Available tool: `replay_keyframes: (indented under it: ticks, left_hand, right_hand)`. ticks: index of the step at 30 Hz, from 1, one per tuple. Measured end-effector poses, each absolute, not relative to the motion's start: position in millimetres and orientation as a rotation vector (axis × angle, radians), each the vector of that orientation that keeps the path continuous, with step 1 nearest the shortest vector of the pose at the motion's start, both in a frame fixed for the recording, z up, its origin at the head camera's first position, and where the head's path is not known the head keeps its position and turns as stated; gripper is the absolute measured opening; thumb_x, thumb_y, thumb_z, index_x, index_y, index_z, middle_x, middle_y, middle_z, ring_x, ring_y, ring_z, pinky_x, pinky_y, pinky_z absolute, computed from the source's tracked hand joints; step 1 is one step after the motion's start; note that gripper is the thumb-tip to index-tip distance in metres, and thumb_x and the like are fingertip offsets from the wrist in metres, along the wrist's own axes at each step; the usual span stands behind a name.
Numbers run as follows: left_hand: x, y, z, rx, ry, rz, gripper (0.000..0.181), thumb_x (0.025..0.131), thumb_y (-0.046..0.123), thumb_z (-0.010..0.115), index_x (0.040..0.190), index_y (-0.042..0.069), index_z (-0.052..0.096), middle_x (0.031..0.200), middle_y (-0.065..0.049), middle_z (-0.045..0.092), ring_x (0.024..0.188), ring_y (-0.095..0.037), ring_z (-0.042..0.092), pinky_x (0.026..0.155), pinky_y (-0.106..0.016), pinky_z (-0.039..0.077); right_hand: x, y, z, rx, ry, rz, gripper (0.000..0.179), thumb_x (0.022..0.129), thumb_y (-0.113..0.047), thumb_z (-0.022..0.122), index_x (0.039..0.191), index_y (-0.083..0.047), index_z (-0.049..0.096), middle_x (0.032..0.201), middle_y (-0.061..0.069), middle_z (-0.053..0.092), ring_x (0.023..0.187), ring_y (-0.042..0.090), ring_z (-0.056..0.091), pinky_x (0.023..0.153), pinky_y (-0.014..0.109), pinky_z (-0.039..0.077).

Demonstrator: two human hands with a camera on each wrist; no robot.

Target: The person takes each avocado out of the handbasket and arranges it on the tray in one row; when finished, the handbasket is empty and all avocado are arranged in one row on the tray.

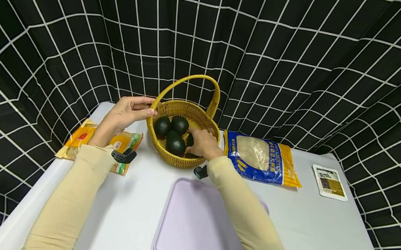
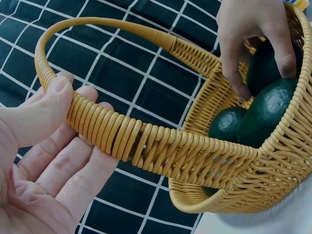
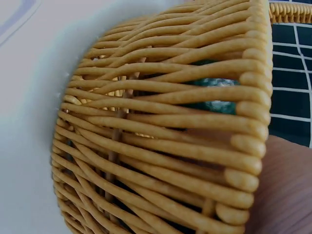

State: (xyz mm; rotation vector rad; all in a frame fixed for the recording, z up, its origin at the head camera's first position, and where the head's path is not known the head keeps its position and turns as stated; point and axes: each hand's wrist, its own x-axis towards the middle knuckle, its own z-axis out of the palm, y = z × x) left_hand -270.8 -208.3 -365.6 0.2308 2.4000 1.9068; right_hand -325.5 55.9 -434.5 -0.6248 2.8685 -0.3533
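Observation:
A yellow wicker basket with a tall arched handle holds several dark green avocados. My left hand is at the basket's left side. In the left wrist view its thumb and fingers pinch the wrapped handle. My right hand reaches down inside the basket's right part. Its thumb and fingers curl round an avocado, which the hand partly covers. From the right wrist, the woven wall hides most of that hand, and a glossy green patch of avocado shows through the gaps.
A pale purple tray lies in front of the basket, under my right forearm. To the right are a blue and yellow bag and a small white packet. An orange packet lies beneath my left wrist. Black gridded cloth hangs behind.

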Motion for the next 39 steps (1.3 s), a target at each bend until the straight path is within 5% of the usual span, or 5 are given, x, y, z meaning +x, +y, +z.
replay_keyframes:
  ticks: [6, 17, 27, 39]
  left_hand:
    - [-268.8, -208.2, -364.7, 0.191, 2.397, 1.906, 0.047, 0.101, 0.017, 0.064, 0.145, 0.004, 0.054, 0.107, 0.002, 0.075, 0.1, -0.003, 0.069, 0.101, -0.024, 0.053]
    - [-272.4, -207.9, -363.9, 0.222, 2.448, 1.849, 0.046, 0.101, 0.016, 0.063, 0.146, 0.006, 0.054, 0.117, -0.01, 0.073, 0.101, -0.005, 0.068, 0.104, -0.029, 0.053]
    - [-268.3, -206.6, -365.1, 0.158, 2.398, 1.907, 0.048, 0.1, 0.019, 0.065, 0.145, 0.006, 0.056, 0.108, 0.003, 0.075, 0.103, -0.007, 0.07, 0.103, -0.027, 0.053]
    - [-267.0, -207.3, -362.6, 0.166, 2.418, 1.862, 0.049, 0.101, 0.021, 0.064, 0.147, 0.008, 0.054, 0.113, -0.001, 0.073, 0.103, -0.004, 0.068, 0.105, -0.028, 0.051]
  right_hand:
    - [-323.5, 54.7, -432.8, -0.633, 2.862, -0.38, 0.067, 0.085, -0.03, 0.083, 0.145, -0.02, 0.054, 0.13, 0.013, 0.066, 0.121, 0.032, 0.061, 0.103, 0.049, 0.052]
    - [-311.3, 65.1, -397.9, -0.692, 2.883, -0.602, 0.062, 0.085, -0.028, 0.079, 0.142, -0.019, 0.055, 0.131, 0.013, 0.066, 0.117, 0.032, 0.062, 0.097, 0.048, 0.054]
    - [-263.9, 85.6, -368.8, -0.691, 2.799, -0.971, 0.057, 0.087, -0.034, 0.077, 0.14, -0.024, 0.057, 0.135, 0.007, 0.064, 0.108, 0.028, 0.064, 0.089, 0.045, 0.056]
    - [-198.0, 99.2, -399.0, -0.635, 2.702, -1.143, 0.055, 0.083, -0.035, 0.079, 0.135, -0.028, 0.06, 0.109, 0.01, 0.072, 0.094, 0.022, 0.067, 0.073, 0.033, 0.054]
